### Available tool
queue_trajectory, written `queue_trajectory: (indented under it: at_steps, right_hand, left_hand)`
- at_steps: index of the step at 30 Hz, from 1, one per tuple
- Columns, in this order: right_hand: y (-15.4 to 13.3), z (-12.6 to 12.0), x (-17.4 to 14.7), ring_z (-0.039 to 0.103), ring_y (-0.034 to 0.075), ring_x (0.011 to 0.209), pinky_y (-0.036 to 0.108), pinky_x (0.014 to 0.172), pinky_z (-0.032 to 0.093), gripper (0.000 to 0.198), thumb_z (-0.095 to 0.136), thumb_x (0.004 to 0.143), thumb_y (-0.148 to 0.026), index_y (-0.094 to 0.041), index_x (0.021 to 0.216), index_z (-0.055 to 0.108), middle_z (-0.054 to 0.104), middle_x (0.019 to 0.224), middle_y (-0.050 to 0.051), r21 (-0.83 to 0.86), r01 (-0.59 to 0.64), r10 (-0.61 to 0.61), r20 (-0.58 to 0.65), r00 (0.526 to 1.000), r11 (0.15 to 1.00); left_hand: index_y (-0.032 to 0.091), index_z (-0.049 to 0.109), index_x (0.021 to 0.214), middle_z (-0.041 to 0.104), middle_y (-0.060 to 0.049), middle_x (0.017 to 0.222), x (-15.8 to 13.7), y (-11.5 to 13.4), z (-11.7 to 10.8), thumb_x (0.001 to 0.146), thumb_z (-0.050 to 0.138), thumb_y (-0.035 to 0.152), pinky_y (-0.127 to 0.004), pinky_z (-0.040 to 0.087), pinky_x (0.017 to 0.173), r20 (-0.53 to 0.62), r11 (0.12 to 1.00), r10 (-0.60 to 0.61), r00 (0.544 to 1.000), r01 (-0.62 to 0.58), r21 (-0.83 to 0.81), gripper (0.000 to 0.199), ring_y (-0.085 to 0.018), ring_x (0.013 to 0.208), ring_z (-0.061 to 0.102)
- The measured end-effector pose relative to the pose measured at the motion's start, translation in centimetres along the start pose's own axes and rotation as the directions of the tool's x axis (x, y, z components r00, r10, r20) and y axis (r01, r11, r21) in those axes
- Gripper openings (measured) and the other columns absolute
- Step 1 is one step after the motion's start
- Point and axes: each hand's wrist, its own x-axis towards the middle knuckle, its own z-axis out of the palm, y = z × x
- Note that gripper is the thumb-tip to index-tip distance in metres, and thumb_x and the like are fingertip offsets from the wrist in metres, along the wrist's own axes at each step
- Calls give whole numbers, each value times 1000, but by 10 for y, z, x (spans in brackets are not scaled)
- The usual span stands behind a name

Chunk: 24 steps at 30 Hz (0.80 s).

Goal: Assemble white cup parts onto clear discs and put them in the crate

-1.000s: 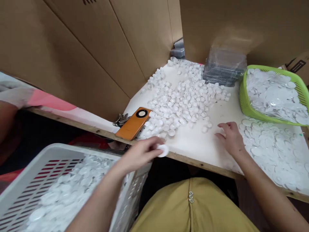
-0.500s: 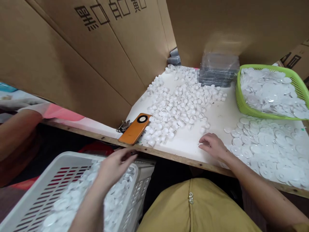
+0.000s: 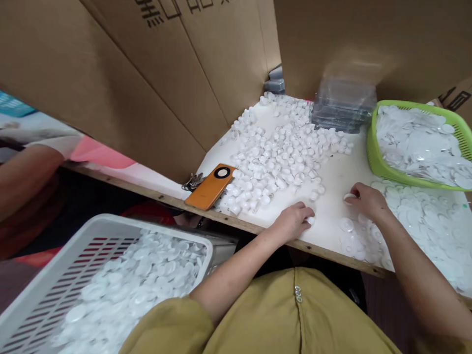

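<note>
A large white slatted plastic basket (image 3: 110, 219) stands at the lower left, beside and below the table edge, holding a heap of loose white plastic discs (image 3: 143, 280) that slopes up against its far right side and leaves part of the slotted left wall bare. On the pale white tabletop (image 3: 341, 169) at the right, a bright green plastic basket (image 3: 374, 155) with slotted sides is filled to about its rim with thin, flat white discs (image 3: 416, 140). The left hand (image 3: 289, 223) is over the front edge of the table, thumb and fingers closed in a narrow pinch on a small white piece (image 3: 310, 220), its exact shape mostly hidden. The right hand (image 3: 370, 201), in front of the green basket, pinches a round white disc (image 3: 348, 196) at its fingertips, just above the table. Flat, translucent white discs (image 3: 424, 231) are spread beneath and beside the right forearm. Beyond the left hand lies a broad scatter of small white cap-like pieces (image 3: 276, 155), reaching an orange phone (image 3: 206, 192) near the table edge.
</note>
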Motion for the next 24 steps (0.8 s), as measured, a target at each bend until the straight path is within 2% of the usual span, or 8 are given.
queue_trajectory:
  at_steps: [2,5,7,9,12,18,20,24]
  right_hand:
    - [-15,5,-11,54,16,57,27,53,38,18,67,70,-35,-20,72,57,57,61,-1,290,-17,-8,83,997,957]
    - [-45,22,-33,53,13,49,25,46,38,30,71,65,-44,-19,72,56,57,54,-2,660,-126,-85,278,957,740]
    - [-62,36,-45,53,13,46,24,44,39,35,74,60,-46,-18,71,56,58,52,-1,737,-219,-95,359,929,640]
    - [-73,47,-49,54,13,45,23,41,39,37,75,59,-46,-17,70,55,58,50,-1,752,-278,-64,391,918,597]
    - [-78,55,-48,54,11,42,20,37,35,35,75,60,-44,-18,70,53,56,50,-3,722,-296,-31,402,915,625]
    - [-79,47,-43,52,11,36,18,33,30,33,72,63,-43,-19,71,49,52,48,-7,646,-331,-25,477,878,688]
    - [-80,46,-43,53,11,36,18,32,30,32,72,64,-41,-20,73,49,54,50,-7,626,-336,-26,495,868,703]
    - [-80,47,-41,55,11,37,18,33,32,29,70,67,-38,-20,76,49,55,51,-6,611,-344,-33,519,854,713]
  left_hand:
    - [21,68,97,60,-1,90,3,-3,0,74,65,15,-21,46,70,13,1000,0,1000,0,-13,24,-12,74,60]
    - [19,70,92,62,0,86,4,-4,-3,70,68,16,-20,43,65,22,998,-17,1000,18,-54,22,-12,73,59]
    - [18,70,88,63,0,83,6,-5,-6,70,70,21,-19,42,62,27,997,-22,999,24,-79,18,-12,72,59]
    - [18,70,85,63,-1,80,7,-5,-7,72,70,28,-19,41,61,31,996,-10,999,13,-89,17,-12,71,59]
    - [18,70,84,64,-1,79,9,-7,-7,75,67,34,-20,40,60,34,997,18,999,-15,-79,19,-13,69,59]
    - [18,71,86,65,-3,82,9,-8,-11,77,65,36,-21,41,62,57,997,15,998,-11,-70,21,-14,72,60]
    - [18,71,87,64,-2,82,8,-7,-18,74,67,33,-21,41,62,106,997,18,994,-10,-73,21,-14,72,60]
    - [18,68,94,65,1,80,12,-5,-33,68,74,36,-20,40,60,241,991,25,970,7,-133,33,-13,70,60]
